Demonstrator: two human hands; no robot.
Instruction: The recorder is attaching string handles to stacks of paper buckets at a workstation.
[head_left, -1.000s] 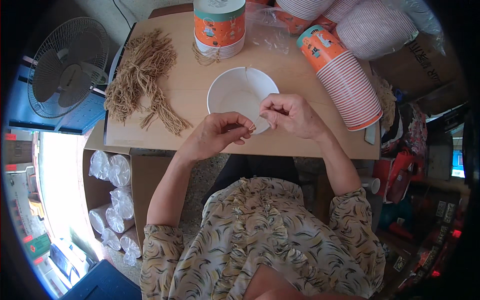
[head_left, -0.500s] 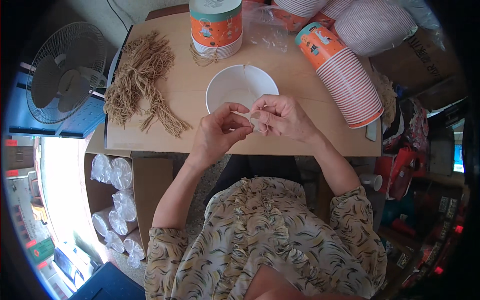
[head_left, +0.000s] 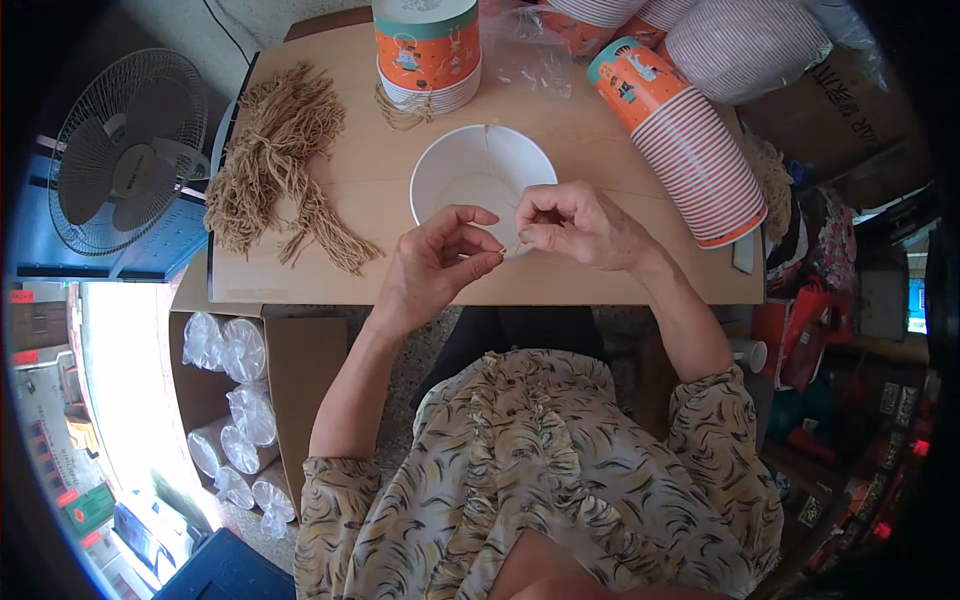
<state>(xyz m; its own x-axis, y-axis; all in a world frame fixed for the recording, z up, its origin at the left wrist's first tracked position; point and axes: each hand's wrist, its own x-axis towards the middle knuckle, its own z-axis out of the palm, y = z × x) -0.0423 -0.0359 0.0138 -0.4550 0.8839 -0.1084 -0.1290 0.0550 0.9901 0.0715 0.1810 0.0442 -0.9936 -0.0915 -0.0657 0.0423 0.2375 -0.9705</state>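
In front of me on the table stands a white paper bucket [head_left: 436, 172], its open mouth facing up. A thin tan cord [head_left: 512, 246] runs between my fingertips, and a strand also shows at the bucket's far rim. My left hand [head_left: 440, 256] pinches the cord between thumb and forefinger, near the bucket's front side. My right hand [head_left: 578, 228] is closed in a pinch on the cord just to the right, over the bucket's near right edge. The fingers partly hide the bucket's front.
A bundle of tan cords [head_left: 275, 160] lies left. Behind stands an orange and teal bucket stack [head_left: 428, 65]. A long stack of nested buckets [head_left: 690, 150] leans at right, with bagged buckets [head_left: 745, 45] beyond. A fan [head_left: 130, 150] stands left; a carton [head_left: 300, 400] holds wrapped rolls below.
My right hand has moved slightly right, away from the left fingertips, and its fingers have curled in more. My left hand stays nearly in place. A loop between the hands has narrowed.
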